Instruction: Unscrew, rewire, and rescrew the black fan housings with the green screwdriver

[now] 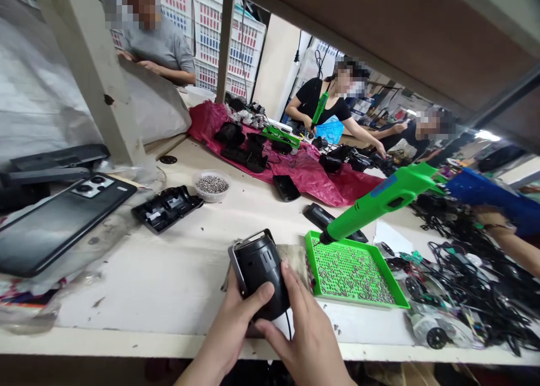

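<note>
Near the table's front edge, my left hand (236,313) and my right hand (301,324) are closed around a black plastic device housing (261,268). It is rounded, with small slots and a grey U-shaped bracket at its far end. My left thumb lies across its front and my right fingers press its right side. A thin black cord hangs below it. Just right of my hands lies a green perforated tray (401,300) with many small screws. A green electric screwdriver (379,203) slants over the tray, its tip near the tray's far left corner.
An open black shell (169,209) lies left of a bowl of screws (212,184). A phone (71,217) is at the left. Cables and parts (459,284) crowd the right side. Pink plastic sheeting (354,186) bears black parts. A shelf post (90,71) stands left; several people work beyond.
</note>
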`<state>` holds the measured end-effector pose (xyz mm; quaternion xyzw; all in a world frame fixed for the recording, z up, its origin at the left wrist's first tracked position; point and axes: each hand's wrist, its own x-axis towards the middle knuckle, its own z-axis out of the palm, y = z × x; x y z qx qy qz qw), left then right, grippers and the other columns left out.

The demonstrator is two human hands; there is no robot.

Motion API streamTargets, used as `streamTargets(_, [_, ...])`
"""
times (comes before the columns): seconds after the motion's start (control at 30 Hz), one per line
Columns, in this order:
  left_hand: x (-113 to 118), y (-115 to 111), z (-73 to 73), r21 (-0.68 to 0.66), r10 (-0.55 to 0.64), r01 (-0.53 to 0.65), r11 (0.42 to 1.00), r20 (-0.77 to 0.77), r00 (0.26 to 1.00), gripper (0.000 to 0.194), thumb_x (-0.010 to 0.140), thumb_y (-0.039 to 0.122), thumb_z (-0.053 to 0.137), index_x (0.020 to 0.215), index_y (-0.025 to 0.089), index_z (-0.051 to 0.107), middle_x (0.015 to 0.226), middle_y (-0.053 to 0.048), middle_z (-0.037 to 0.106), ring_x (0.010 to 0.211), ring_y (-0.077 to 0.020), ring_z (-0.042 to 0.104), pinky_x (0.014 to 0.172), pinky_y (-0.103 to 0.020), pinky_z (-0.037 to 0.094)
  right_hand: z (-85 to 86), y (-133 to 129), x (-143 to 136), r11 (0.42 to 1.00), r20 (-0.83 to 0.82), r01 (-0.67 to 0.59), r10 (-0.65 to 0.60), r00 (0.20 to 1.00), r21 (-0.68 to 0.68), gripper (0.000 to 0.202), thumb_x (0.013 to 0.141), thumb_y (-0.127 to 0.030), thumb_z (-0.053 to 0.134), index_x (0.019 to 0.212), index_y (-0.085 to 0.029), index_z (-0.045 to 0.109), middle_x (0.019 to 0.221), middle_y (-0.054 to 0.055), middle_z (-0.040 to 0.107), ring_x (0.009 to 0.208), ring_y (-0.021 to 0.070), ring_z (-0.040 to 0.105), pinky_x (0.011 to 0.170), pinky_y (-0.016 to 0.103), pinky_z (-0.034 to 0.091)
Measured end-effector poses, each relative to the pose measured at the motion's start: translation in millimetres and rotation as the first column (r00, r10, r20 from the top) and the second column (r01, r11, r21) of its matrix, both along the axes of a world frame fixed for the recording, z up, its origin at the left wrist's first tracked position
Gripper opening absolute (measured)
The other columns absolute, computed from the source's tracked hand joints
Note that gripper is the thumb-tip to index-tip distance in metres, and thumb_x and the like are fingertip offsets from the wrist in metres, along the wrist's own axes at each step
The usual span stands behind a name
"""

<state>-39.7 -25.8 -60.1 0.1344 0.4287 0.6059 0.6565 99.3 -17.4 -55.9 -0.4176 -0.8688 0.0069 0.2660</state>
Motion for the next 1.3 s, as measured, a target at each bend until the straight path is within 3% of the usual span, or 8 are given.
streamTargets(0.1, [0,4,5.9,-0.005,-0.041,0.041,0.999,-0.06,0.997,0.094,0.063,0.042,0.084,0.143,0.023,0.037,0.12,-0.013,0.068,0.114,-0.0324,0.062,0.097,-0.044,0.045,1.2,1,1,1.0,-0.012,-0.003,0.004,1.0,0.007,0.074,0.095,-0.042,0.05,0.152,-0.009,0.018,0.134,0.025,0.058,0.119,0.0335,0.062,0.087,0.045,0.061])
streamTargets(0.3, [6,5,14.6,-0.029,0.036,-0.039,0.999,-0.099,0.994,0.093,0.06,0.046,0.085,0.139,0.022,0.044,0.116,-0.013,0.07,0.11,-0.0311,0.064,0.094,-0.041,0.048,-2.1,1,1,0.999,-0.076,0.032,-0.032,0.997,0.002,0.071,0.096,-0.049,0.046,0.15,-0.011,0.023,0.134,0.024,0.058,0.121,0.0324,0.061,0.088,0.046,0.06])
streamTargets(0.53, [8,6,7.9,-0.075,-0.01,-0.001,0.997,-0.145,0.989,0.095,0.059,0.05,0.084,0.14,0.026,0.042,0.123,-0.011,0.066,0.112,-0.0287,0.063,0.088,-0.036,0.051,-2.3,0,5,0.998,-0.111,0.023,-0.03,0.993,-0.062,0.073,0.093,-0.047,0.052,0.15,-0.013,0.02,0.137,0.023,0.055,0.123,0.032,0.058,0.09,0.046,0.059])
streamTargets(0.67, [11,7,8.5,-0.103,0.023,-0.041,0.994,-0.175,0.984,0.097,0.058,0.052,0.084,0.142,0.028,0.041,0.122,-0.011,0.067,0.109,-0.0292,0.064,0.085,-0.036,0.052,2.5,0,6,0.991,-0.088,0.021,-0.033,0.996,-0.131,0.081,0.088,-0.042,0.062,0.15,-0.012,0.02,0.141,0.024,0.052,0.126,0.0332,0.056,0.094,0.048,0.057])
streamTargets(0.87, [8,11,8.7,-0.132,0.006,-0.028,0.991,-0.168,0.986,0.083,0.061,0.045,0.085,0.134,0.027,0.05,0.118,-0.007,0.069,0.107,-0.0246,0.065,0.085,-0.03,0.052,11.5,5,6,0.975,-0.04,0.01,-0.019,0.999,-0.224,0.081,0.085,-0.047,0.066,0.145,-0.004,0.031,0.14,0.028,0.051,0.126,0.0355,0.056,0.095,0.048,0.056])
streamTargets(1.13, [8,12,9.5,-0.115,-0.024,0.0,0.993,-0.205,0.979,0.074,0.066,0.036,0.083,0.132,0.026,0.05,0.117,-0.005,0.07,0.104,-0.0202,0.065,0.082,-0.025,0.053,8.4,1,9,0.969,-0.038,0.004,-0.014,0.999,-0.246,0.082,0.086,-0.051,0.062,0.144,-0.001,0.031,0.14,0.03,0.049,0.128,0.0357,0.054,0.097,0.048,0.055])
streamTargets(1.3, [8,18,17.9,-0.197,-0.036,0.001,0.98,-0.17,0.985,0.064,0.072,0.024,0.078,0.131,0.024,0.052,0.104,-0.005,0.074,0.087,-0.0193,0.07,0.07,-0.026,0.056,7.3,1,6,0.97,-0.08,-0.022,0.002,0.997,-0.243,0.081,0.09,-0.047,0.058,0.146,0.0,0.025,0.144,0.031,0.044,0.133,0.0372,0.048,0.1,0.052,0.051])
